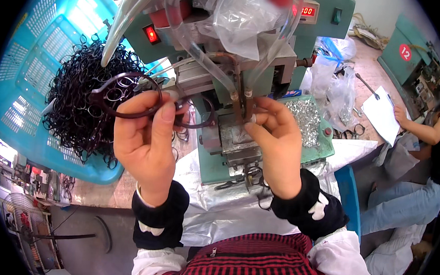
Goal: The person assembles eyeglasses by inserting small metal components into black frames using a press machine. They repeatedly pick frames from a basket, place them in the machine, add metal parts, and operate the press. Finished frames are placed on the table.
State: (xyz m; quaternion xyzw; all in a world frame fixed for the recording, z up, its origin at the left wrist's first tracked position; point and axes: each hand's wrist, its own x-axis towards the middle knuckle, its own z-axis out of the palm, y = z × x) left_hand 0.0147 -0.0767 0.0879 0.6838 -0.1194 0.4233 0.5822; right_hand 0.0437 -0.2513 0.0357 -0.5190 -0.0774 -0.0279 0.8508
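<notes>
Bright w/ glare upper L (edges bent, corners blk).

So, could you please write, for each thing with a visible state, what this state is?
Dark glasses frame: held up
Left hand: pinching that frame
Right hand: fingers beside metal tips; grip unclear
Blue basket: heaped with dark ring-like pieces
Green tray: holding small silvery bits
Red switch: lit
Digital display: lit red
Fan: spinning or not, unclear

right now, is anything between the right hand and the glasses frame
Yes: in this view two metal prongs hang between the right hand and the frame in the left hand.
</notes>
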